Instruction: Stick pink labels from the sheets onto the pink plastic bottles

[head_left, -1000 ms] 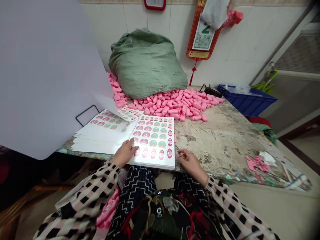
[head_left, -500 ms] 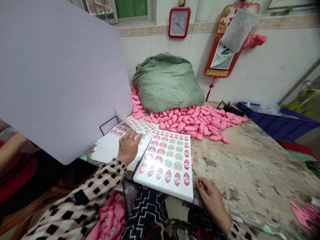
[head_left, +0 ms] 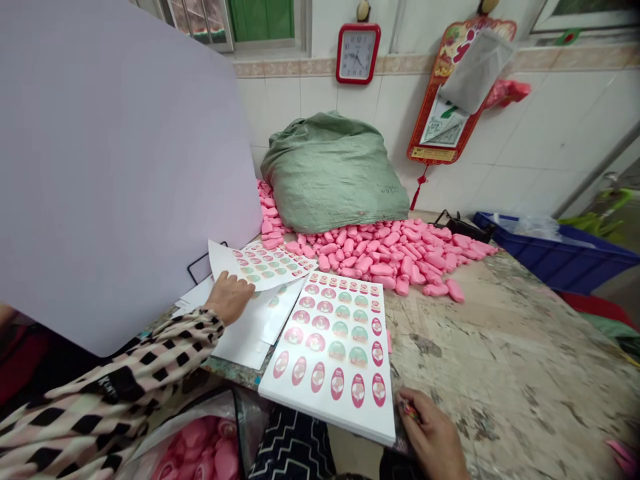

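On one worn table (head_left: 480, 347), gripping one curled sticker sheet (head_left: 260, 265) in left hand (head_left: 230, 298), left of one sticker-sheet stack (head_left: 330, 353), and one small multicoloured item (head_left: 411, 411) in right hand (head_left: 435, 437), right of that stack.

The sleeve (head_left: 165, 352) is checked, the trousers (head_left: 295, 448) zigzag-patterned.

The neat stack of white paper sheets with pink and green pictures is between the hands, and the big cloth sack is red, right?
The sack is green, not red: see the head view. The stack is between left hand and right hand.
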`<state>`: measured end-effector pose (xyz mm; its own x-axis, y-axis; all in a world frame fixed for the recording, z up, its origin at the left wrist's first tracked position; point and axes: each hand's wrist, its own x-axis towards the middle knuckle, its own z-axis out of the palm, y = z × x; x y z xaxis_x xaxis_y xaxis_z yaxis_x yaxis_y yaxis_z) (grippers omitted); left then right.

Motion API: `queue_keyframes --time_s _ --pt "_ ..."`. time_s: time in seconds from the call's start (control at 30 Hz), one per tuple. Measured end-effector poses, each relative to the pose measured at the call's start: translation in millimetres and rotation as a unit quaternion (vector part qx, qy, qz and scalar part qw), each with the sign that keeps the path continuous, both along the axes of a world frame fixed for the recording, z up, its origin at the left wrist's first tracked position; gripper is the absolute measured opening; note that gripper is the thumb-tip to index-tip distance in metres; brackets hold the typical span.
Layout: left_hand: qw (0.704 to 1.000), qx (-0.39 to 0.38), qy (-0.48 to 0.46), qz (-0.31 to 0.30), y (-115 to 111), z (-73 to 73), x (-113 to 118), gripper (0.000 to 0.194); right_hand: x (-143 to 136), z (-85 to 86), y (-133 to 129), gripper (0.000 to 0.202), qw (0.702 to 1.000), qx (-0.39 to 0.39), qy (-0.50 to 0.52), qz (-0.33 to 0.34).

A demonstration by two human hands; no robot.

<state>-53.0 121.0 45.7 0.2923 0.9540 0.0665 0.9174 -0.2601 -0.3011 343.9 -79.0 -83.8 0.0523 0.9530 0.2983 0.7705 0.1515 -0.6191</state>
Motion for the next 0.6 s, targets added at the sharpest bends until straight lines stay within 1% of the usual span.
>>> queue_keyframes --time_s 0.13,0.2,0.27,0.37,0.5,0.6 --pt "0.998 -0.057 -0.026 0.024 -6.1 -29.5 15.6 0.035 -1.6 2.2 -0.4 0.025 1.0 -0.002 -0.009 0.007" --pt "0.996 -0.076 -0.041 0.025 -6.7 -39.6 21.9 0.035 -2.9 3.4 -1.2 0.025 1.0 -0.002 -0.009 0.006" --pt "0.994 -0.091 -0.057 0.024 -6.3 -44.5 25.4 0.034 -4.2 4.4 -1.9 0.026 1.0 -0.001 -0.005 0.003" --pt "0.993 -0.084 -0.079 0.035 -5.5 -45.5 23.8 0.039 -5.6 5.7 -2.7 0.025 1.0 -0.001 0.001 -0.001" --pt "0.991 -0.043 -0.091 0.091 -7.5 -49.7 10.1 0.055 -5.9 6.2 -3.1 0.025 1.0 -0.007 0.007 -0.004" --pt "0.985 -0.069 -0.094 0.127 -13.1 -60.1 -0.2 0.062 -4.8 4.1 -3.4 0.026 1.0 -0.013 0.005 -0.006"
